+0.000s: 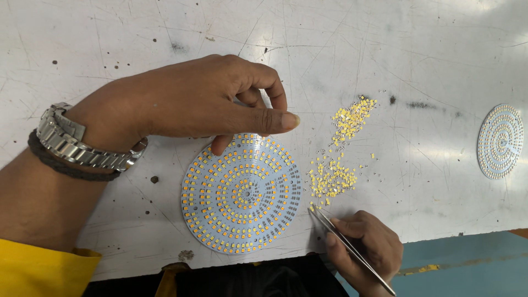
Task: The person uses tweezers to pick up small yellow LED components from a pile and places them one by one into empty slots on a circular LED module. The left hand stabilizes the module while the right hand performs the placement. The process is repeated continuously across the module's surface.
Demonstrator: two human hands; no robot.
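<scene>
Most rings of the round LED board [242, 193] before me carry chips; grey pads on its right remain bare. My right hand [366, 247] pinches tweezers [349, 247] at the loose chip pile [335, 159]; my left hand [203, 102], fingers curled, steadies the board's far edge.

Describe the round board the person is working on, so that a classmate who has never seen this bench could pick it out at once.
Start at the scratched white worktable and find the left hand with the steel wristwatch. Just below its fingers lies the large round white circuit board, ringed with yellow square chips. Unlike the smaller bare silver round board at the far right, it is nearly full of chips.
</scene>
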